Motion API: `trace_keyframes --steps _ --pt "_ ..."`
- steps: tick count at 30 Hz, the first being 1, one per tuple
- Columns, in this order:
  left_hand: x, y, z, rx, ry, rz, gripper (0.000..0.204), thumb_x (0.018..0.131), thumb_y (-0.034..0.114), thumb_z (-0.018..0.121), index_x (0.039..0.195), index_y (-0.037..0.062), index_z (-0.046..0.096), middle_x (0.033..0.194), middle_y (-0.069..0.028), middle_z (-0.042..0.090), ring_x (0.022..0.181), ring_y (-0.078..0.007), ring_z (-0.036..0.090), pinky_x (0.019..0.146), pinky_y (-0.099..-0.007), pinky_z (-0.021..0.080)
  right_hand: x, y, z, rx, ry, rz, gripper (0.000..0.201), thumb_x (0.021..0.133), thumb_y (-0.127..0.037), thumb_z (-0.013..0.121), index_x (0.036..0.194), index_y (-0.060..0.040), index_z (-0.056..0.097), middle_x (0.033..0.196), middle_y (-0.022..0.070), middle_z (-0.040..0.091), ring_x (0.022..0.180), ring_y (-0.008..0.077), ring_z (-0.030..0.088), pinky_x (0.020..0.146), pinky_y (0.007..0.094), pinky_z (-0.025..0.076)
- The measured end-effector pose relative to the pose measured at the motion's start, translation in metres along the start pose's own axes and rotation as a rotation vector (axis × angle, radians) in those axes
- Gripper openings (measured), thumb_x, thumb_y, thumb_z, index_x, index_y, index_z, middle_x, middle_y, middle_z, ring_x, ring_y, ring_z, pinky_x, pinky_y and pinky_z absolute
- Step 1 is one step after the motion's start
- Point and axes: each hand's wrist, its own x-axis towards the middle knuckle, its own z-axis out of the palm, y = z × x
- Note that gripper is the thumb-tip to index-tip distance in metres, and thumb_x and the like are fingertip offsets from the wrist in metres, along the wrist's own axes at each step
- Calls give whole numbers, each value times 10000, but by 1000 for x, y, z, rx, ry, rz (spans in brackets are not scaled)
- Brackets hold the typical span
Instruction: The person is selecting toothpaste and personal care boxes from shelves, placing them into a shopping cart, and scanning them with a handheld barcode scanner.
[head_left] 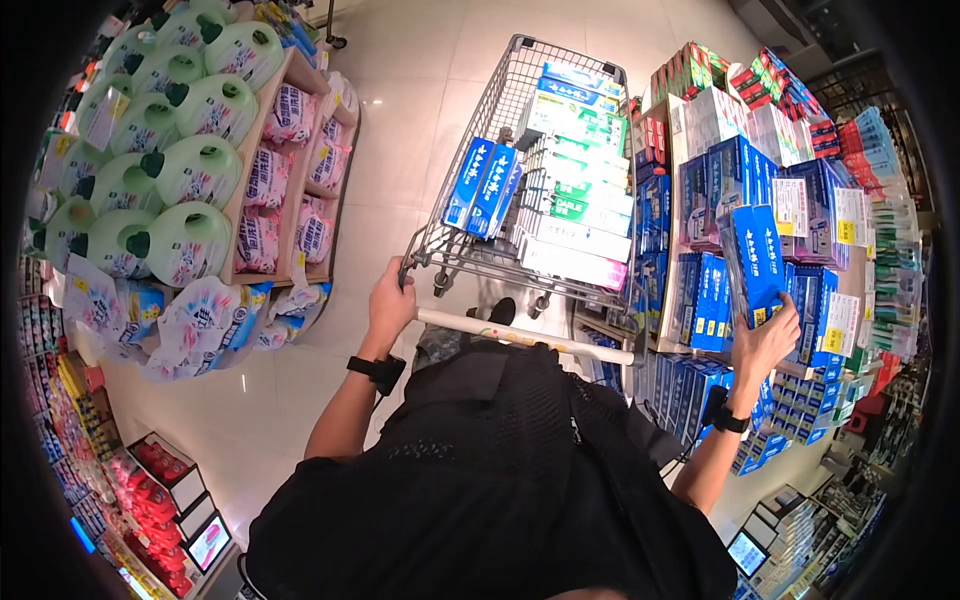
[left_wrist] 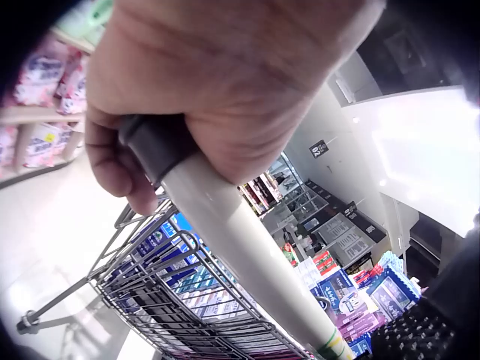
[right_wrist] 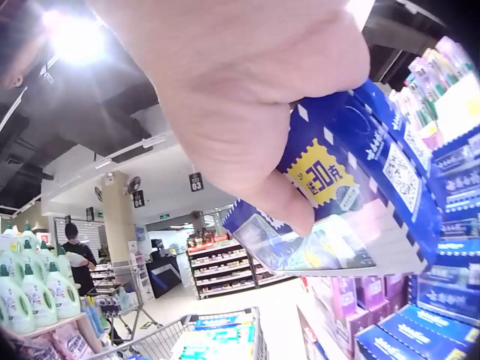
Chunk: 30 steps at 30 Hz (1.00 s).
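Note:
My left hand (head_left: 391, 304) grips the dark end of the cart's white handle (head_left: 520, 336); in the left wrist view its fingers curl round that cap. My right hand (head_left: 766, 341) holds blue boxes (head_left: 757, 262) by their near end, tilted, above the right-hand display. The right wrist view shows the thumb and fingers of the hand (right_wrist: 247, 97) pinching the packs (right_wrist: 360, 172), which have a yellow label and a clear window. In the cart (head_left: 470, 108), two blue boxes (head_left: 483, 188) lean at the left beside stacked white, green and blue boxes (head_left: 575, 180).
Green detergent jugs (head_left: 190, 170) and pink bags (head_left: 290, 112) fill the shelf on the left. Toothpaste boxes (head_left: 705, 300) and price cards (head_left: 790, 208) crowd the display on the right. Another person (right_wrist: 77, 255) stands near a second cart in the distance.

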Motion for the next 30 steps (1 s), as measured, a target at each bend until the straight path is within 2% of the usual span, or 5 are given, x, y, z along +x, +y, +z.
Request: trace_keyframes --steps 11,13,19,25,30 --pt "3 8 -4 -11 8 37 346 948 30 594 1284 98 645 958 -170 769 924 -401 757 829 -520 578 9 -73 -71 272 -113 -9 838 689 -41 910 1439 -43 535 1334 202 636 1293 392 576 1135 513 431" --pt "3 11 2 9 14 43 337 949 33 598 1278 91 647 962 -178 765 925 -403 754 832 -525 574 27 -83 -39 607 -107 -114 855 755 -42 917 1500 -35 498 1359 197 635 1280 302 618 1108 451 491" --pt "-4 6 5 -40 25 25 328 946 38 614 1271 72 645 1009 -215 763 958 -424 742 848 -537 565 41 -223 107 1622 -1009 349 918 871 -49 899 1582 31 325 1268 197 659 1047 243 749 878 381 645" --pt "-6 13 4 -35 37 27 324 945 53 613 1268 63 646 1021 -230 764 957 -441 740 844 -544 561 -13 -339 173 1624 -1357 580 221 996 -103 771 1160 43 745 1064 183 806 884 284 800 823 469 676" --pt "-6 16 6 -15 76 48 314 946 80 615 1258 70 648 1013 -232 763 963 -453 735 846 -562 556 -57 -385 220 1718 -1414 641 299 974 -114 813 1211 37 710 1145 182 787 973 301 789 874 498 666"
